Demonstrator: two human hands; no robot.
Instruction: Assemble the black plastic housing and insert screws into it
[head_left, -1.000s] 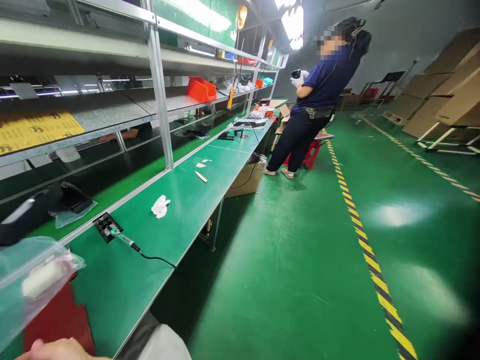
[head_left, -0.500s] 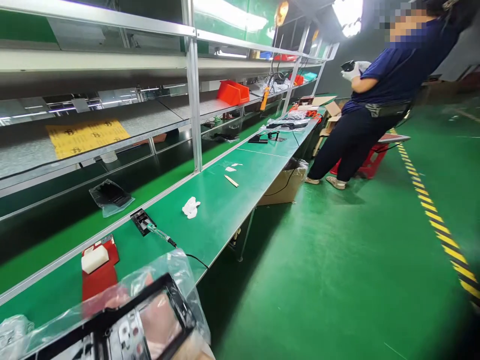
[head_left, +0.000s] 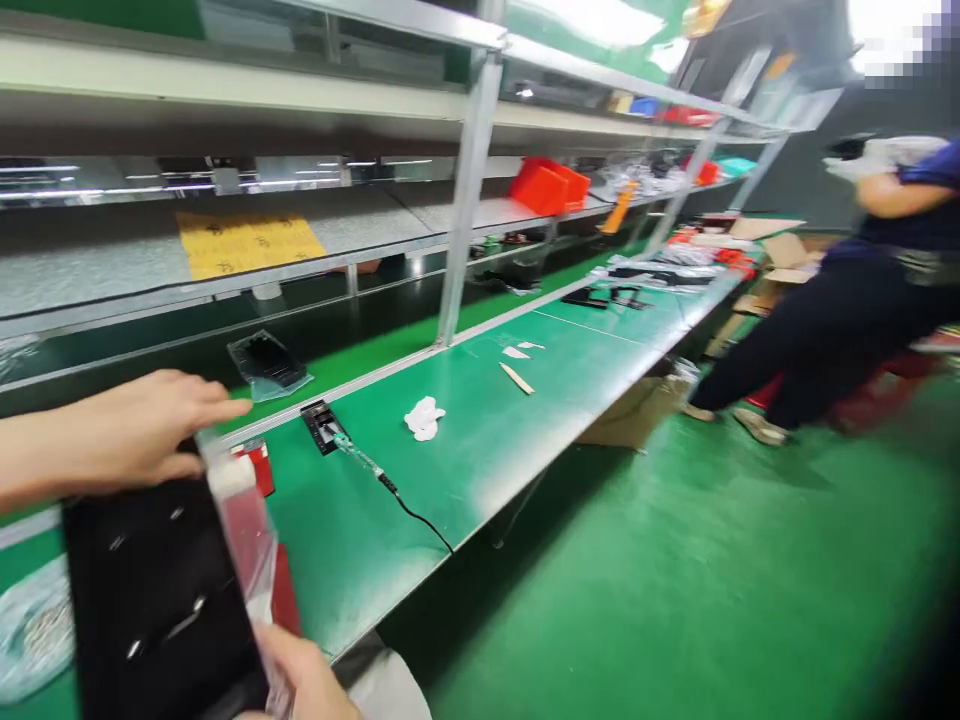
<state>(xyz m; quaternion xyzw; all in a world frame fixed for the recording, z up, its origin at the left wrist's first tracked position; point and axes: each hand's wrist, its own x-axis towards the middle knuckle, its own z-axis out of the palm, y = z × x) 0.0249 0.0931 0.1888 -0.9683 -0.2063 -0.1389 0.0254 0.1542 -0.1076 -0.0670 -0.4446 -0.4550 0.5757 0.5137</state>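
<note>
A flat black panel (head_left: 157, 600) in a clear plastic bag stands tilted at the lower left, over the green workbench (head_left: 480, 450). My left hand (head_left: 142, 425) grips its top edge, fingers pointing right. My right hand (head_left: 300, 680) holds its lower right corner, with the bag's plastic bunched along that side. A red block (head_left: 259, 465) lies on the bench just behind the panel.
A soldering iron (head_left: 360, 462) with a black cable, a black holder (head_left: 321, 426), a white cloth (head_left: 424, 417) and a wooden stick (head_left: 517, 378) lie on the bench. Another bagged black part (head_left: 266, 362) rests on the conveyor. A co-worker (head_left: 862, 300) stands at the right. A cardboard box (head_left: 637, 410) sits under the bench.
The view has swung left. The bagged panel has turned upright with its black back toward me, and my left hand has come onto its top edge.
</note>
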